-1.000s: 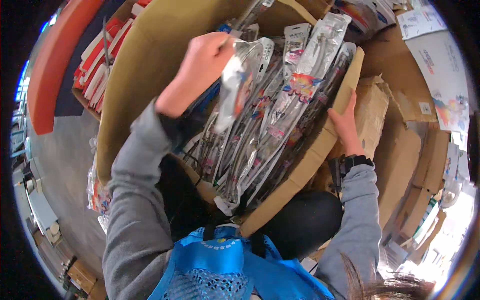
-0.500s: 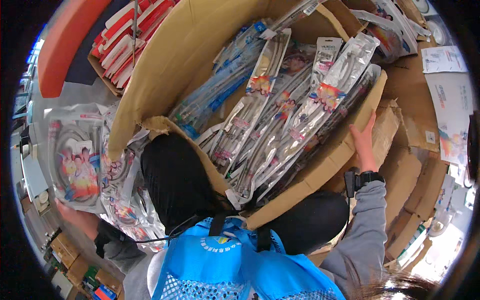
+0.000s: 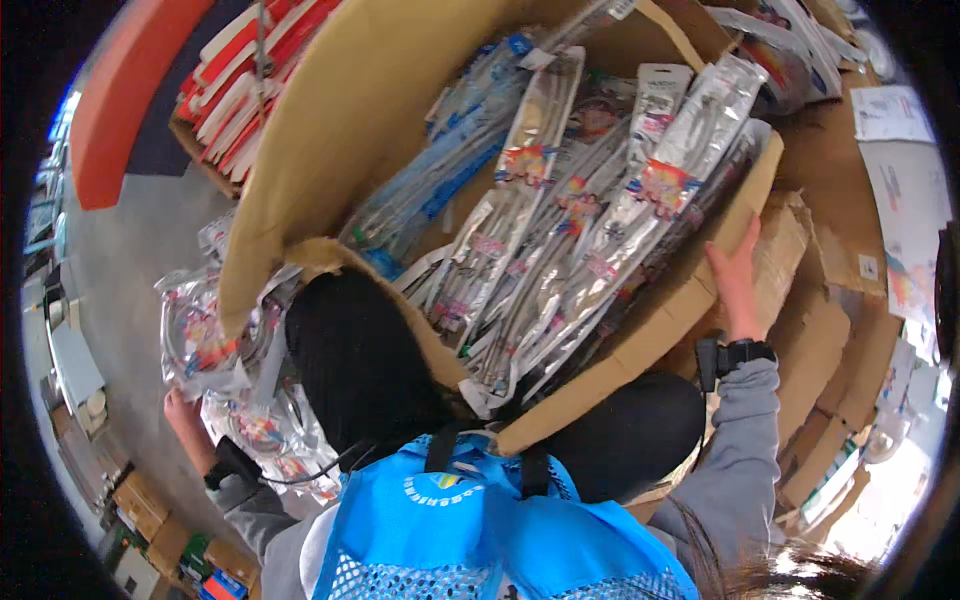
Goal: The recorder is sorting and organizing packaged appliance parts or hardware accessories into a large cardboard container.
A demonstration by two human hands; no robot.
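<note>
Low on my left, a clear plastic bag with a coiled grey hose [image 3: 208, 335] lies at the pile beside my knee. My left hand [image 3: 187, 418] is closed at the bag's lower edge; its fingertips are partly hidden. Between my knees, an open cardboard box [image 3: 640, 350] holds several long, slim packs of grey hoses [image 3: 610, 220] in shiny clear-and-silver wrapping. Blue-tinted plastic packs [image 3: 430, 190] lie along the box's left side. On the right, my right hand [image 3: 738, 275] grips the top edge of the box's wall, with the thumb toward the inside.
More bagged coiled hoses [image 3: 265, 425] lie on the grey floor [image 3: 125, 260] by my left knee. A carton of red and white packets [image 3: 240, 100] stands at the far left. Other cardboard boxes [image 3: 815, 345] crowd the right side, and white bags [image 3: 785, 50] sit at the back right.
My left hand has moved down and inward with the bagged coiled hose, which now lies lower, over the floor pile and looks smaller. My right hand keeps its hold on the box edge.
</note>
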